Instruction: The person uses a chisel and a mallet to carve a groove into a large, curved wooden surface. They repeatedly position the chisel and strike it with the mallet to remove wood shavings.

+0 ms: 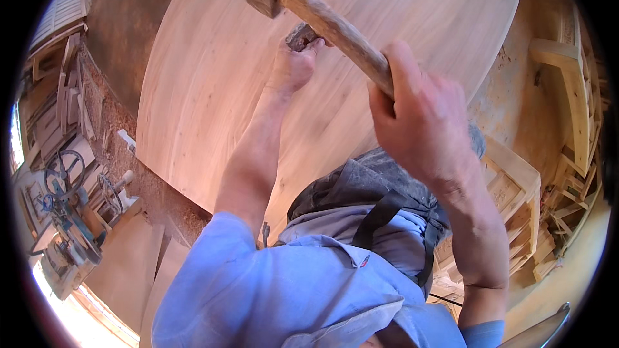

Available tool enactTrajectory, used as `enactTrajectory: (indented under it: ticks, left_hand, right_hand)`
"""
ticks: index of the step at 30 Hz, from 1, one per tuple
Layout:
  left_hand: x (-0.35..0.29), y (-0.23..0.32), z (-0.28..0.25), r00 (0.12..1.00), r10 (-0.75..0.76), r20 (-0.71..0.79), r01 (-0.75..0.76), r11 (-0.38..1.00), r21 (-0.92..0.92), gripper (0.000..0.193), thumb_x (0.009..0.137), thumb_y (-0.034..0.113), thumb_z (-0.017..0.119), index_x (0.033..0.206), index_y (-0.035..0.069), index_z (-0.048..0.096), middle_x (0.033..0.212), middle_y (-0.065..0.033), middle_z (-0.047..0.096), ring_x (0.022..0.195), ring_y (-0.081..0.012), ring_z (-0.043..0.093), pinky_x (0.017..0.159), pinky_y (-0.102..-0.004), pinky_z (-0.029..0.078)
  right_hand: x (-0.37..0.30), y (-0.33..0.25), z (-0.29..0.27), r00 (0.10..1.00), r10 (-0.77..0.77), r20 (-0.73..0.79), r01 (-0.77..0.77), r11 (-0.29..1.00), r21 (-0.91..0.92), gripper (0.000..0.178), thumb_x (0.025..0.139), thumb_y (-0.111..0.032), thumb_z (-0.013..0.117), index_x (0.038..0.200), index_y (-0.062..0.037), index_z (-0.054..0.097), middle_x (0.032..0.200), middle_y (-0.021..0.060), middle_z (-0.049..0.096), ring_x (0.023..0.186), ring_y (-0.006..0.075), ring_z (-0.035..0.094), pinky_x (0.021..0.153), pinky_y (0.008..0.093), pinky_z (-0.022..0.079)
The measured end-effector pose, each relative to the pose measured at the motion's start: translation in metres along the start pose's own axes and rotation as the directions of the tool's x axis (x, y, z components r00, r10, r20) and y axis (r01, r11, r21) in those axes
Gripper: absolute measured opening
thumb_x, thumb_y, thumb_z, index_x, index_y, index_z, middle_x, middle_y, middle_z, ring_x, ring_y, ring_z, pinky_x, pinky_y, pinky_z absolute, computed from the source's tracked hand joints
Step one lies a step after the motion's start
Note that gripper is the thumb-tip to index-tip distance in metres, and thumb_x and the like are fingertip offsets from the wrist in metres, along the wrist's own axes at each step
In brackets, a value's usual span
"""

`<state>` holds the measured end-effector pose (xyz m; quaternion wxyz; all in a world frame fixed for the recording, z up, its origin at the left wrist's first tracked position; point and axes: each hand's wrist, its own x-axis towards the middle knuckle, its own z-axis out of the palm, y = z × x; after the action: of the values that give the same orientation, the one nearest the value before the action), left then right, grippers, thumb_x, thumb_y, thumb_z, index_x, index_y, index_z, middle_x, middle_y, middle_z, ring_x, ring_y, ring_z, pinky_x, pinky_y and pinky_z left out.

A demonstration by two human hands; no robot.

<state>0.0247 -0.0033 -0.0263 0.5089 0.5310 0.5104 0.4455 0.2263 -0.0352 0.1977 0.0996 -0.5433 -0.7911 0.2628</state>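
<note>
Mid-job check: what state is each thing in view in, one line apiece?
Right hand: closed around the hammer's handle.
Hammer: held up, tilted.
Left hand: closed around a dark piece.
Dark piece: gripped, partly hidden; kind unclear.
Wooden panel: lying flat beneath the hands.
Machine with handwheels: running or off, cannot tell.

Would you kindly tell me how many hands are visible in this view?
2: the left hand at upper centre, closed around a dark object, and the right hand farther right, gripping the hammer.
</note>
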Motion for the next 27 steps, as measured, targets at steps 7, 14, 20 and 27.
enactTrajectory:
  ticks: [7,14,20,27]
  left_hand:
    - [-0.010,0.025,0.008,0.988,-0.119,-0.102,0.104,0.984,-0.144,0.013,0.101,-0.002,0.058,0.105,0.001,0.070,0.098,-0.0062,0.075,0.096,-0.0138,0.068,0.090,-0.0304,0.054]
    - [0.001,0.030,-0.010,0.992,-0.057,-0.108,0.023,0.957,-0.288,0.012,0.102,-0.001,0.058,0.110,0.003,0.065,0.095,-0.0085,0.073,0.094,-0.0219,0.070,0.095,-0.0374,0.055]
    - [0.014,0.019,-0.038,0.992,-0.116,0.050,0.126,0.914,-0.385,0.012,0.102,0.000,0.055,0.107,0.005,0.064,0.093,-0.0109,0.071,0.094,-0.0266,0.069,0.104,-0.0530,0.053]
    - [0.020,0.007,-0.051,0.996,-0.087,-0.010,0.056,0.722,-0.690,0.016,0.102,0.006,0.057,0.111,0.008,0.070,0.087,-0.0092,0.066,0.092,-0.0291,0.066,0.102,-0.0590,0.051]
  right_hand:
    - [-0.009,0.036,0.025,0.974,0.212,0.085,-0.214,0.977,0.021,0.016,0.091,-0.009,0.061,0.103,-0.0014,0.054,0.079,0.0254,0.067,0.076,0.0480,0.066,0.068,0.0527,0.053]
    - [-0.077,0.073,0.060,0.707,0.650,0.278,-0.688,0.543,0.481,0.018,0.090,-0.012,0.064,0.097,0.0011,0.054,0.068,0.0128,0.061,0.058,0.0258,0.065,0.056,0.0403,0.051]
    - [-0.095,0.073,0.067,0.673,0.663,0.329,-0.688,0.397,0.608,0.016,0.092,-0.011,0.066,0.093,-0.0020,0.054,0.068,0.0029,0.059,0.050,0.0114,0.058,0.046,0.0302,0.049]
    - [-0.094,0.077,0.068,0.666,0.656,0.355,-0.710,0.413,0.571,0.015,0.092,-0.011,0.066,0.095,-0.0017,0.054,0.068,0.0029,0.059,0.050,0.0117,0.058,0.047,0.0304,0.049]
